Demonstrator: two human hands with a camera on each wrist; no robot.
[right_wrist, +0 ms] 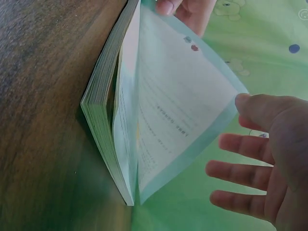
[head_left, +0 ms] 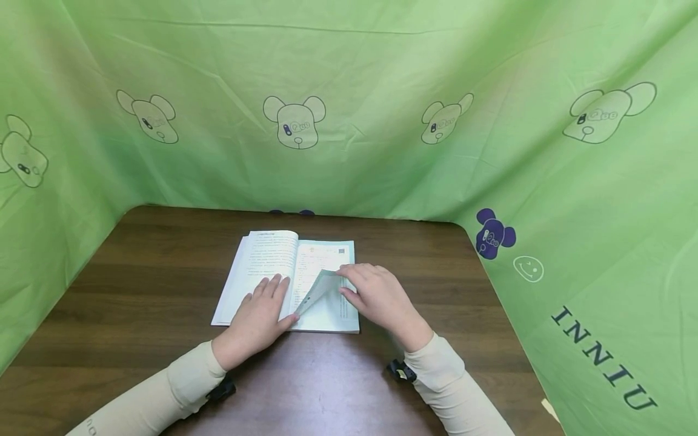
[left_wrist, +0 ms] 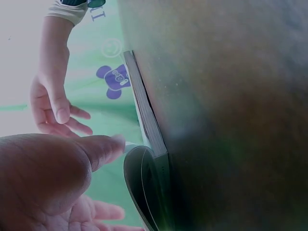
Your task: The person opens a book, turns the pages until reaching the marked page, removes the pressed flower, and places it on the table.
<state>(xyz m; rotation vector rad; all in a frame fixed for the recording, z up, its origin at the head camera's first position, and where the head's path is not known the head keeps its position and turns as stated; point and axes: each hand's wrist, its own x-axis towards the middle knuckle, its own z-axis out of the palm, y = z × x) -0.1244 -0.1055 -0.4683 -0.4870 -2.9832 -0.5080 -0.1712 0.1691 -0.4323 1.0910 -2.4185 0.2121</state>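
Head view, spread book [head_left: 299,260], pages [head_left: 271,257] pointing lengthwise away, left hand [head_left: 256,320] flat, right grip [head_left: 383,301] apart

We see the left hand [head_left: 255,320] resting on the left page [head_left: 267,260] of an open book [head_left: 297,266] while the right hand [head_left: 384,300] touches a raised page [head_left: 319,287], above a brown table [head_left: 431,254].

Book pages [head_left: 272,254]: smooth matt paper. Table [head_left: 322,381]: glossy wood-grain. Curtain [head_left: 371,60]: creased cloth.
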